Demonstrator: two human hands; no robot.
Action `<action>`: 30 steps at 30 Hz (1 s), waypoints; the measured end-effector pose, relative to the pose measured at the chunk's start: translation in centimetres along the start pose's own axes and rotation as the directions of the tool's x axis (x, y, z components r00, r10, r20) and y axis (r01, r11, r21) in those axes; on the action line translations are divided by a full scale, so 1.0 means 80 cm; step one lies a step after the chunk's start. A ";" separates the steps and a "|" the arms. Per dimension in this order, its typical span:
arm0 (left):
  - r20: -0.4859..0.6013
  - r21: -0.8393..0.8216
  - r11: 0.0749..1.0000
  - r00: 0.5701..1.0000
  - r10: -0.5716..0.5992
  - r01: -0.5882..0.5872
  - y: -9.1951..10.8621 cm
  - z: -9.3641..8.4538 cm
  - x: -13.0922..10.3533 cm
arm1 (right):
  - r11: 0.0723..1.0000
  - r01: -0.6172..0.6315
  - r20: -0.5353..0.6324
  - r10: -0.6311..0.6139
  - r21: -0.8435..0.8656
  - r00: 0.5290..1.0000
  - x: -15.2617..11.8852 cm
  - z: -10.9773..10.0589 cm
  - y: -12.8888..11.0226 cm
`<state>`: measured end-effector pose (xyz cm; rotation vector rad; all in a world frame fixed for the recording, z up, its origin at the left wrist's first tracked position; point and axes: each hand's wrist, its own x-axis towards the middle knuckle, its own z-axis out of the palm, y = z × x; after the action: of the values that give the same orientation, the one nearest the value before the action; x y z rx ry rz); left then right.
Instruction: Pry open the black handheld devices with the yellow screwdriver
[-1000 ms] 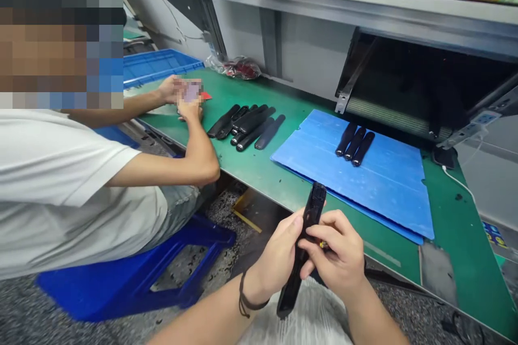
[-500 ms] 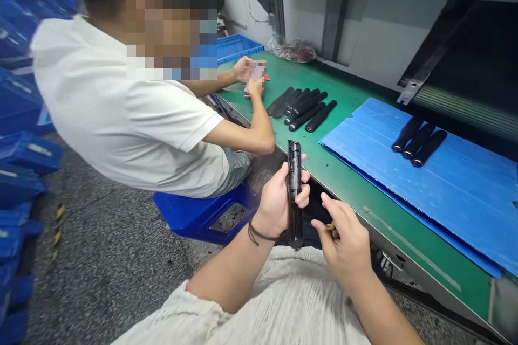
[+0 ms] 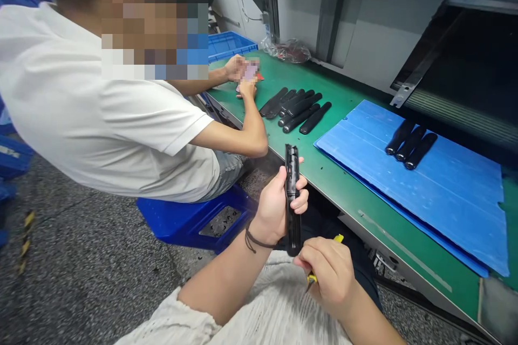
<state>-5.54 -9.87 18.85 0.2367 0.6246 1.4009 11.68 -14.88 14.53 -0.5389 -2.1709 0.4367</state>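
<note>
Probably light, stiff and slick, the glossy black part [image 3: 294, 226] suited a firm mid-length hold; the left hand [image 3: 272, 207] gripped it there, beside the desk [image 3: 343, 188], while the right hand [image 3: 332, 269] gripped a yellow tool [image 3: 312, 278] by the part's near end.

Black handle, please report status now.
Left grip: closed on black handle. Right grip: holds yellow tool, near handle's lower end. Co-worker's elbow close, not touching.

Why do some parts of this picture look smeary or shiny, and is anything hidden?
Head view: the speckled floor smears toward the left edge; pale glare streaks mark the blue sheet; small highlights glint on the black piece in the left hand; coarse pixel blocks hide the seated person's face.
</note>
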 end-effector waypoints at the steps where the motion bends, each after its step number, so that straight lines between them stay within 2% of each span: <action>1: 0.029 0.012 0.999 0.999 -0.034 0.034 0.000 -0.002 0.000 | 1.000 -0.018 -0.010 0.018 0.010 1.000 0.000 -0.004 0.003; 3: 0.074 0.071 0.997 0.997 -0.033 0.028 0.000 -0.008 0.000 | 0.993 -0.113 -0.046 0.115 0.041 0.992 0.002 -0.015 0.011; 5: 0.104 0.179 0.981 0.993 0.052 -0.070 -0.002 -0.017 0.000 | 0.963 -0.266 -0.039 0.268 0.040 0.963 0.010 -0.030 0.020; 7: 0.158 0.350 0.924 0.982 0.106 -0.156 -0.004 -0.025 -0.002 | 0.922 -0.388 -0.002 0.388 -0.019 0.922 0.021 -0.047 0.028; 8: 0.192 0.443 0.877 0.975 0.108 -0.185 -0.005 -0.029 -0.004 | 0.912 -0.408 0.022 0.410 -0.048 0.912 0.028 -0.057 0.032; 10: 0.268 0.594 0.774 0.961 0.066 -0.218 -0.007 -0.033 -0.009 | 0.930 -0.354 0.049 0.360 -0.096 0.932 0.042 -0.076 0.038; 12: 0.311 0.683 0.693 0.950 0.012 -0.232 -0.010 -0.034 -0.016 | 0.956 -0.202 0.056 0.218 -0.214 0.974 0.058 -0.096 0.043; 14: 0.316 0.744 0.622 0.949 -0.005 -0.244 -0.013 -0.033 -0.022 | 0.920 -0.042 0.067 0.074 -0.390 0.995 0.074 -0.114 0.047; 17: 0.318 0.798 0.547 0.948 -0.025 -0.253 -0.018 -0.028 -0.028 | 0.831 0.079 0.113 -0.019 -0.551 0.993 0.095 -0.136 0.054; 21: 0.375 0.795 0.536 0.925 -0.064 -0.285 -0.023 -0.022 -0.030 | 0.789 0.149 0.208 -0.028 -0.596 0.978 0.115 -0.150 0.061; 24: 0.418 0.781 0.533 0.907 -0.058 -0.326 -0.025 -0.020 -0.030 | 0.789 0.178 0.233 -0.045 -0.588 0.971 0.122 -0.153 0.063; 27: 0.426 0.771 0.538 0.904 -0.037 -0.341 -0.029 -0.019 -0.030 | 0.777 0.201 0.215 -0.087 -0.596 0.973 0.118 -0.150 0.063; 30: 0.381 0.770 0.554 0.925 0.002 -0.318 -0.036 -0.014 -0.030 | 0.731 0.176 0.141 -0.110 -0.659 0.984 0.105 -0.139 0.064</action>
<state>-3.83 -12.93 17.15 1.3145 0.9554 1.0948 17.02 -4.84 24.09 -0.7357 -2.4130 -0.4569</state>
